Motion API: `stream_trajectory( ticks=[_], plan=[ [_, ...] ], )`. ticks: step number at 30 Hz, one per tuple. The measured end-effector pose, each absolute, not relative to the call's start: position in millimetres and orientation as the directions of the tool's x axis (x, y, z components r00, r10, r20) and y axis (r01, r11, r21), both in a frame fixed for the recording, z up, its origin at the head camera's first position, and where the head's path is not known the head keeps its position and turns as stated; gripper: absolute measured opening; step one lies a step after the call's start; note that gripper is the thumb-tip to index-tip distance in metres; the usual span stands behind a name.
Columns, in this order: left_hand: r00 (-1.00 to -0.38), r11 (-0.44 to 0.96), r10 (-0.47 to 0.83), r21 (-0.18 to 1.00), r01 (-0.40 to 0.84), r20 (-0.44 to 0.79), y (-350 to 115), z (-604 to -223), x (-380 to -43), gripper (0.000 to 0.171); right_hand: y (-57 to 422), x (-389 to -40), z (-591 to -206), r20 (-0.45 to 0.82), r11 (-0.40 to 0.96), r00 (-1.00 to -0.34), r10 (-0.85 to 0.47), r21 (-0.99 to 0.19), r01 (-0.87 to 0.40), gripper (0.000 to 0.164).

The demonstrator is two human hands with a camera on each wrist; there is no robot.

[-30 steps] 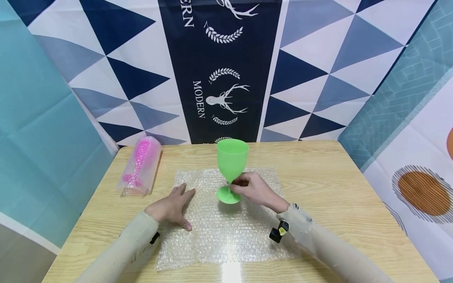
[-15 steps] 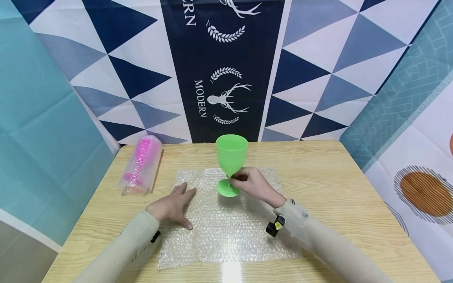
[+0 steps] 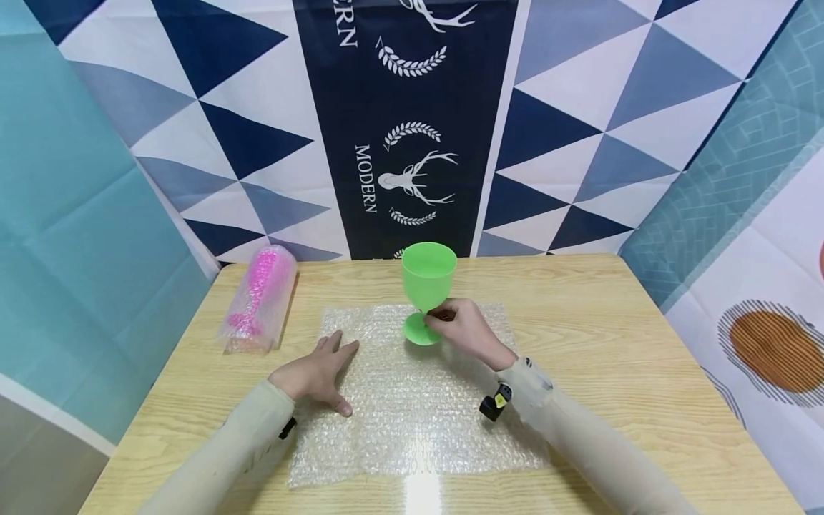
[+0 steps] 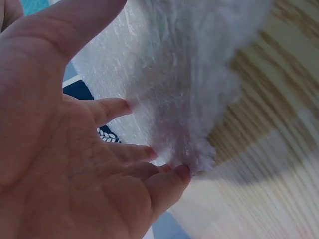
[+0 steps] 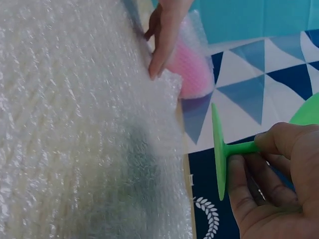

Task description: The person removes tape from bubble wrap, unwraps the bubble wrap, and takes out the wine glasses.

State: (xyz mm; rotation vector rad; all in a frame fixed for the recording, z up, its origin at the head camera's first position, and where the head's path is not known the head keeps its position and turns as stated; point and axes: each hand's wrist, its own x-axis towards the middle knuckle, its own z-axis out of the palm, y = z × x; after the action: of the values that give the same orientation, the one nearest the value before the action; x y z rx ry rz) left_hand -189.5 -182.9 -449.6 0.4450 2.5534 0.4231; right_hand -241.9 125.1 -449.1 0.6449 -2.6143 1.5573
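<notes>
My right hand (image 3: 466,330) pinches the stem of a green plastic goblet (image 3: 428,277) between thumb and fingers. In the right wrist view the goblet's round foot (image 5: 218,152) stands apart from the bubble wrap, held in the air. A sheet of clear bubble wrap (image 3: 412,415) lies flat on the table beneath it. With fingers spread, my left hand (image 3: 315,375) rests on the sheet's left edge. The left wrist view has its fingertips (image 4: 149,153) touching the bubble wrap (image 4: 169,74).
A pink item in bubble wrap (image 3: 259,300) lies at the back left of the wooden table (image 3: 579,322). Patterned cloth (image 3: 412,129) hangs behind the table, with more cloth at both sides.
My right hand has moved the goblet slightly toward the table's back, and a little right in the last half second. The left hand stays in place on the bubble wrap.
</notes>
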Motion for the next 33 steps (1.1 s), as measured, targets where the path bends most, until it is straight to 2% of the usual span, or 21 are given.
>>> stream_trajectory(
  ticks=[13,33],
  plan=[
    [-0.820,0.899,0.384,0.374,0.228,-0.424,-178.0,-446.2,-189.0,0.128,130.3,-259.3,-451.5,0.290,0.384,-0.920,-0.265,-0.843,-0.377,0.014],
    [-0.823,0.894,0.388,0.386,0.228,-0.415,-179.8,-449.3,-187.0,0.129,126.5,-269.5,-450.5,0.276,0.405,-0.937,-0.212,-0.848,-0.342,0.016]
  ],
)
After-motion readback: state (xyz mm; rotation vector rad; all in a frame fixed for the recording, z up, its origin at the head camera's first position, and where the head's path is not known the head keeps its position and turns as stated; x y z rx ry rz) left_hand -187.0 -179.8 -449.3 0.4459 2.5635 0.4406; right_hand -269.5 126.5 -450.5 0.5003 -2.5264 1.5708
